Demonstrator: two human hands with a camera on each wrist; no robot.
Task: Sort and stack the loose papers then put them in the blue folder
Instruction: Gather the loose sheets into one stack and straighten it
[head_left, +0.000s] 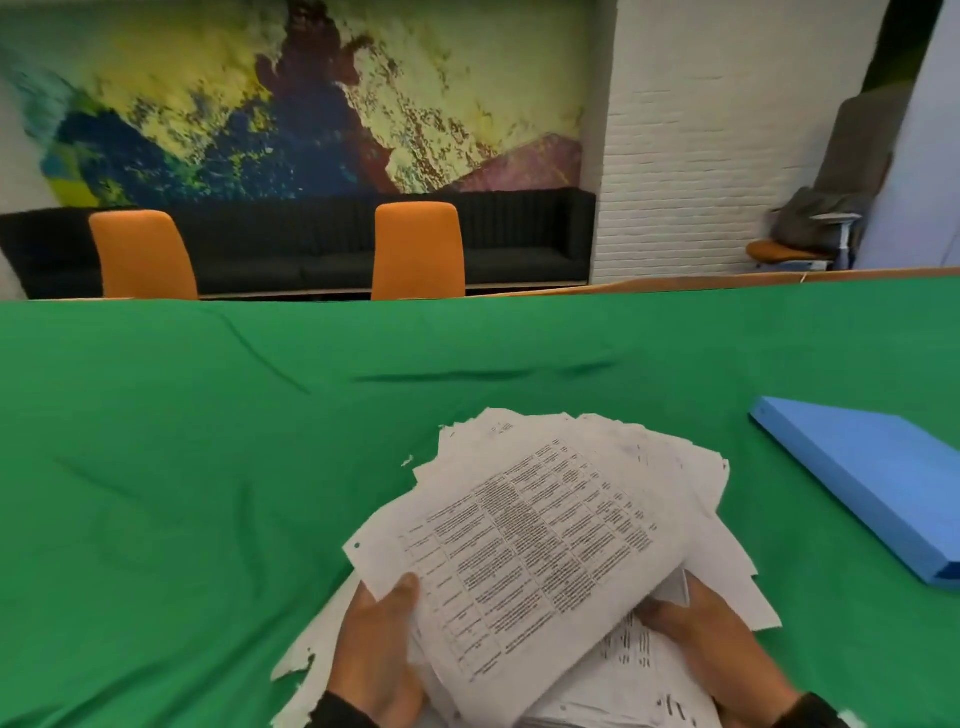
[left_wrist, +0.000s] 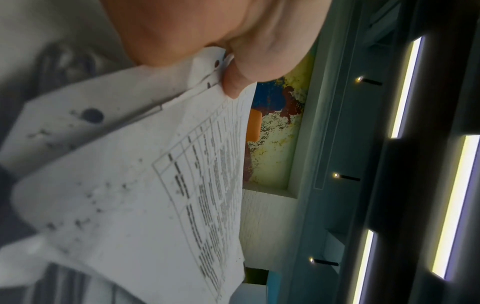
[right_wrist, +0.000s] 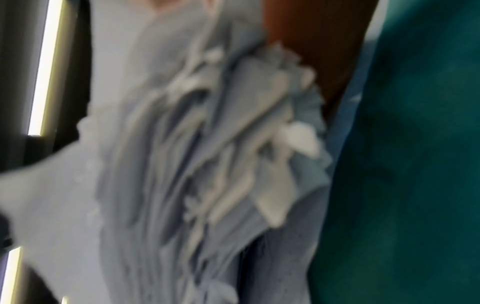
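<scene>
Head view shows a messy bunch of loose papers, thin and white, with torn, ragged edges that fan out every which way. The top sheet has a printed table of small black words and a punched hole near its corner. The left hand grips the bunch at its near left side, thumb on top. The right hand holds the near right side, fingers curled under the sheets. The hands are apart, one on each side. The papers sit low over a green cloth, which is soft, has a few wrinkles and covers the table. The blue folder lies flat and closed on the cloth, off to the right, apart from the papers. Lots of bare cloth lies to the left and ahead. Two orange chairs stand past the far edge, before a black sofa and a painted wall.
</scene>
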